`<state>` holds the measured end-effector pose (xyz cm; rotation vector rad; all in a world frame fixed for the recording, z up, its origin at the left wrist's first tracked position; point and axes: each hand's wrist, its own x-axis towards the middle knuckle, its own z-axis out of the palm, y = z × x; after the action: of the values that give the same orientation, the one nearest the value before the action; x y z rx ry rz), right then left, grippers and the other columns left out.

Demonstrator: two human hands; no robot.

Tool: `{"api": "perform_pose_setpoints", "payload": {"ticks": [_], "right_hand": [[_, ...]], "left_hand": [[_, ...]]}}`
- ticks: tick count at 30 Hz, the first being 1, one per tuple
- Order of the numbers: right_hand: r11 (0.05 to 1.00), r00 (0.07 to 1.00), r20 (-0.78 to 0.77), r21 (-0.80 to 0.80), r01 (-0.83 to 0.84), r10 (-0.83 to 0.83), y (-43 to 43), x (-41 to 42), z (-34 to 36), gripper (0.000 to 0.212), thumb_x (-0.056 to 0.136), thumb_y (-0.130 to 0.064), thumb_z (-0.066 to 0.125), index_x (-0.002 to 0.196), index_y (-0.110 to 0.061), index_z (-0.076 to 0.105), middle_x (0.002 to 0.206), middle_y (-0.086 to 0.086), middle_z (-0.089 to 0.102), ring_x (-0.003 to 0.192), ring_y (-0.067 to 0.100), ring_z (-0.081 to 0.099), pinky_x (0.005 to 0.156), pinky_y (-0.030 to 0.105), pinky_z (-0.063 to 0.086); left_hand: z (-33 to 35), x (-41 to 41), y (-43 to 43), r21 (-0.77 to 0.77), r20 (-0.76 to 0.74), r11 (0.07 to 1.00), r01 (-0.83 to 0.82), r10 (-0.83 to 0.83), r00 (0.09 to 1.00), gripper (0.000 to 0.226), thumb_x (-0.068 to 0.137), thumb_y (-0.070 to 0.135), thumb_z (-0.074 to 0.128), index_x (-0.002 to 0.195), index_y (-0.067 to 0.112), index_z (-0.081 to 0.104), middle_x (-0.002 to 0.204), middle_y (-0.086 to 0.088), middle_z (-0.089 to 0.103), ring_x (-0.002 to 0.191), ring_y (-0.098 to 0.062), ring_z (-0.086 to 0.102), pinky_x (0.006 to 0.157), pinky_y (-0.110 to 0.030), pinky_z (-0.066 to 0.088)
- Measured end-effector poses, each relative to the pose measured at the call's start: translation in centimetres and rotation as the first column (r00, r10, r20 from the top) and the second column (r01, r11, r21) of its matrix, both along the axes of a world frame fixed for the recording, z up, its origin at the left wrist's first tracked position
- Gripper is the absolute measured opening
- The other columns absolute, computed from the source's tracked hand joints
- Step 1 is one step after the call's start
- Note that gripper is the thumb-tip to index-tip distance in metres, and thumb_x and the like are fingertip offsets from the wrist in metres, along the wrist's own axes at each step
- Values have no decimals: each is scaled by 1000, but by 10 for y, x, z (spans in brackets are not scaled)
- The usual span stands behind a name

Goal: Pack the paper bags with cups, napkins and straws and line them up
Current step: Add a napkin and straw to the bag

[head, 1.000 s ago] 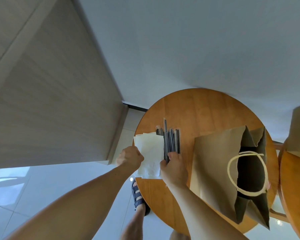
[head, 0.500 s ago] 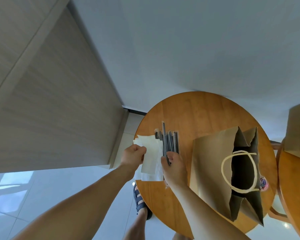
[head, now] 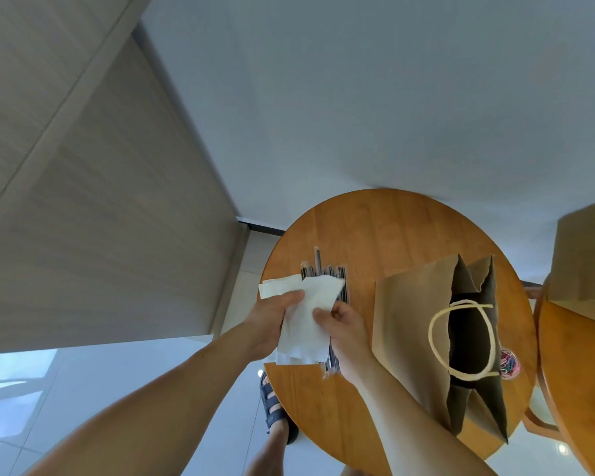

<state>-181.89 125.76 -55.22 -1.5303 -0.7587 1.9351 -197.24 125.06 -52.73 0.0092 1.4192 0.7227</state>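
Standing open toward the right edge of a round orange-brown wooden table (head: 375, 228), a brown paper bag with cream rope handles (head: 406, 321) shows only a dark interior; its contents cannot be made out. At the table's left edge, a person's left hand (head: 275, 312) and right hand (head: 346, 326) both pinch a white paper napkin (head: 306, 324), fingers curled on it, above a bundle of black straws (head: 327, 269) lying on the table. A second brown paper bag (head: 588, 262) stands on a neighbouring wooden table (head: 571, 389).
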Motion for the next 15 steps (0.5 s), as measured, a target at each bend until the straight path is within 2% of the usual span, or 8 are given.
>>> {"api": "perform_pose_setpoints", "payload": {"ticks": [2,5,7,9,10,12,15], "right_hand": [[999,995,89,30,-40,37,-2,2,-8,10,92,-10,64,97,-16,69,96,4,74,91,24,71,76,38,61],[991,938,346,132,-28,-20,-5,9,-26,7,95,-21,63,89,-23,65,89,-5,70,91,21,69,70,25,56],[976,806,592,175,-131,2,-5,17,-38,7,98,-24,59,95,-23,65,95,-9,68,98,20,67,74,23,51],[948,601,793,107,-299,99,-3,23,-49,24,98,-27,56,117,-14,64,113,1,66,108,24,64,84,32,52],[933,523,840,63,-355,143,-1,24,-53,31,98,-28,57,124,-12,61,122,4,63,111,25,62,88,35,52],[905,437,875,-3,-425,208,1,24,-57,36,97,-29,58,129,-13,58,128,6,59,113,27,61,91,38,53],[868,377,881,-71,-491,285,4,22,-62,30,97,-29,58,121,-11,60,114,6,64,101,26,65,84,39,57]], "left_hand": [[0,2,2,-2,-108,1000,19,-19,994,35,90,13,67,124,7,59,120,-17,66,108,-35,65,89,-50,57],[-1,2,1,-2,-187,999,-36,35,982,27,92,8,65,118,3,60,121,-16,64,110,-35,62,99,-54,51],[-2,0,-2,9,-214,1000,-6,8,977,25,95,8,61,118,1,58,121,-17,63,111,-35,62,100,-54,50],[-3,-1,-7,17,-235,999,38,-33,971,26,96,8,56,121,1,56,122,-18,62,110,-36,61,101,-54,50],[-3,-2,-9,22,-237,999,47,-41,971,27,96,8,55,122,2,55,121,-18,61,109,-36,61,100,-54,50],[-3,-3,-12,30,-239,998,55,-46,970,28,95,9,53,123,6,54,120,-18,61,108,-35,61,100,-55,50],[-4,-3,-15,38,-238,997,67,-56,970,32,95,10,51,127,11,51,121,-17,60,109,-35,60,100,-56,50]]}}
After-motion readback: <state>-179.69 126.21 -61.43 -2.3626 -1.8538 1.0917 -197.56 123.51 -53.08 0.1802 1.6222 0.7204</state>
